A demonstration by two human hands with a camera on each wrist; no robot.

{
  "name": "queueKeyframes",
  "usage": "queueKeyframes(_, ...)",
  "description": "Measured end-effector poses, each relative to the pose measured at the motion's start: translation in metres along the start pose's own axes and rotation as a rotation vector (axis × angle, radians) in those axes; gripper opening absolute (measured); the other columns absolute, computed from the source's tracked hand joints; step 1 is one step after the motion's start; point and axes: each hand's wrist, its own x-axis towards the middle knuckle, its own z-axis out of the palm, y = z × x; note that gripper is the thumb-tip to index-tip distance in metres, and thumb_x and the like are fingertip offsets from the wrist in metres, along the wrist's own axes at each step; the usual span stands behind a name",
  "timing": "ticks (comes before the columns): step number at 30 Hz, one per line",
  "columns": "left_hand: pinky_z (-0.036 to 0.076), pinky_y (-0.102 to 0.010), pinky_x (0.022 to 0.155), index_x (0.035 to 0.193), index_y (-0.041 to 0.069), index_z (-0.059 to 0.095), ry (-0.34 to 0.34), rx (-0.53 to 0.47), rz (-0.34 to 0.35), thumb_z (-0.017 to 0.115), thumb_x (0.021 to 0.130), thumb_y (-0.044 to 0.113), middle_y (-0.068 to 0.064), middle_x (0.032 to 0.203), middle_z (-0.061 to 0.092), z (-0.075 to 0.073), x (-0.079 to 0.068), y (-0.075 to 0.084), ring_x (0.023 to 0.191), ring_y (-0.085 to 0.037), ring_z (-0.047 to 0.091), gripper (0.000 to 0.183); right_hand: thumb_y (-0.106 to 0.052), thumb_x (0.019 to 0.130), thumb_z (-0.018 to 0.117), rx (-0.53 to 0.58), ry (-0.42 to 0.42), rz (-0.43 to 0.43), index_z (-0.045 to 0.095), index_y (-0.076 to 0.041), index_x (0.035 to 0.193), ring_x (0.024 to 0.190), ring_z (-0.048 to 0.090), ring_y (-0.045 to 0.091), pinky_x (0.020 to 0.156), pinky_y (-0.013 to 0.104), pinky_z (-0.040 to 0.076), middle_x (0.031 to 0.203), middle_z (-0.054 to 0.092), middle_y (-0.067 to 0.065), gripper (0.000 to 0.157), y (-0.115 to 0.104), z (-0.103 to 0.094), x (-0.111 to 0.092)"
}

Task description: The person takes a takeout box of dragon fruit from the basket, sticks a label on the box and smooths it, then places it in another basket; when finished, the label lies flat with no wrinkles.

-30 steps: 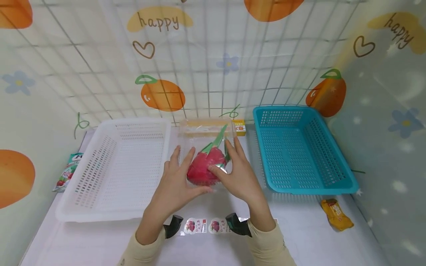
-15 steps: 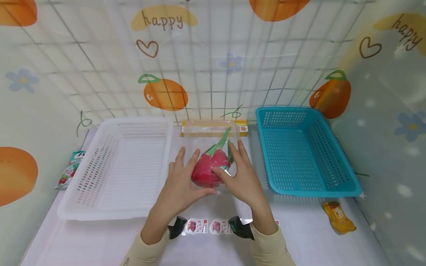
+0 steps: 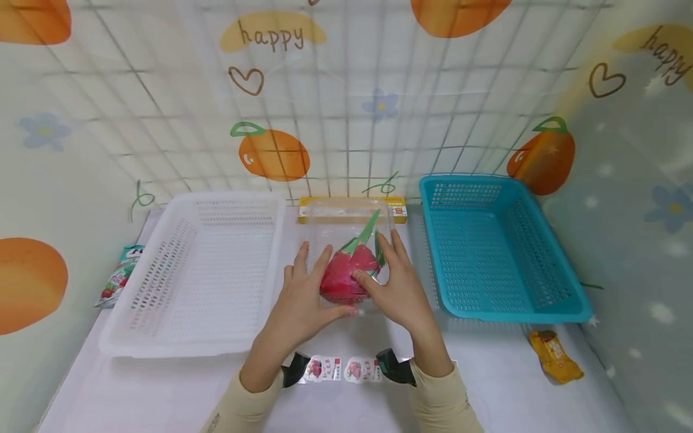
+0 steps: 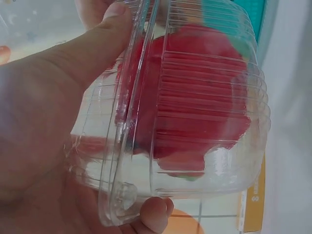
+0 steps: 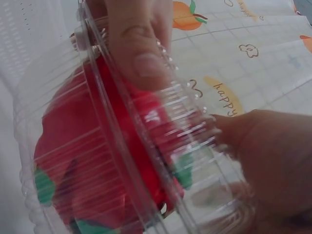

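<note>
A clear plastic clamshell box (image 3: 331, 231) is between my hands at the middle of the table, its lid against its base. Inside it lies a red dragon fruit (image 3: 346, 278) with green leaf tips, one long tip pointing away from me. My left hand (image 3: 302, 304) grips the box's left side, thumb along the near rim and fingers spread; in the left wrist view the fingertips (image 4: 155, 214) curl under the rim. With its thumb on the lid and fingers down the far right side, my right hand (image 3: 399, 296) holds the other side. A strip of dragon-fruit stickers (image 3: 360, 368) lies nearer me.
A white basket (image 3: 273, 264) stands at the left, a teal basket (image 3: 433, 252) at the right. Behind the clamshell is a long yellow carton (image 3: 399, 211). A green snack packet (image 3: 120, 276) lies far left, an orange-brown packet (image 3: 556, 358) front right. A grid wall closes the back.
The whole view has shifted slightly, so everything appears a little further right. More of the yellow carton shows behind the box. Both hands keep the same hold on it.
</note>
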Motion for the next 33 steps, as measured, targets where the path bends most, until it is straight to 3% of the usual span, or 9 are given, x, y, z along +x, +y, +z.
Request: queueKeyframes(33,0.058,-0.044,0.080,0.160,0.017,0.035,-0.046,-0.030,-0.001,0.093,0.067,0.047,-0.024,0.169,0.014,0.015,0.012,-0.014,0.115,-0.039,0.049,0.113,-0.038,0.090,0.076,-0.021,-0.025,0.054,0.034,-0.008,0.159,0.148,0.034,0.051,0.098,0.068,0.047,0.170,0.016,0.019,0.087,0.015,0.012,0.014)
